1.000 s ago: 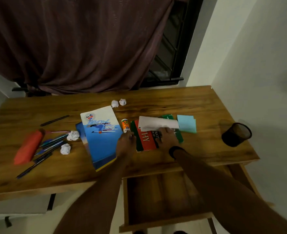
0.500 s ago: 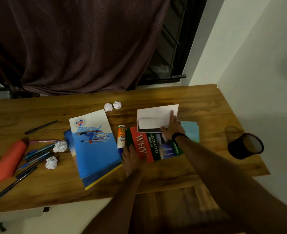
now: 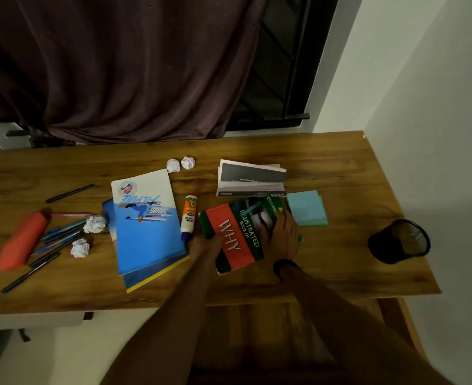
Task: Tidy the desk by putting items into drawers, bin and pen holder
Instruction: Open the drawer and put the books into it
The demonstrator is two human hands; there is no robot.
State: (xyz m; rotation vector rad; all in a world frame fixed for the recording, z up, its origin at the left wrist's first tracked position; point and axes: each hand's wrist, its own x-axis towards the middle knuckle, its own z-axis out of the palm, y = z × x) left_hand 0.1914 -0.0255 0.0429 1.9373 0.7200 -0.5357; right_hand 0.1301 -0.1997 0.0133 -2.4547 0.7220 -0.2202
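A red and green book titled WHY [image 3: 236,237] lies tilted near the middle of the wooden desk [image 3: 340,168]. My left hand [image 3: 204,244] grips its left edge and my right hand [image 3: 283,236] holds its right side, fingers spread over the cover. A folded white and grey booklet [image 3: 250,179] lies just behind the book. A glue bottle [image 3: 189,218] rests left of the book, beside a blue exercise book [image 3: 146,220]. A black mesh pen holder [image 3: 398,241] stands at the desk's right edge.
Blue sticky notes [image 3: 307,208] lie right of the book. Crumpled paper balls [image 3: 180,164] sit behind the exercise book; two more [image 3: 87,236] lie at the left among several pens [image 3: 54,240] and a red pencil case [image 3: 21,240]. An open drawer [image 3: 260,334] is below the desk front.
My right hand left the white booklet behind the book and came back onto the book's right side. My left hand stayed at the book's left edge. The camera tilted and shifted.
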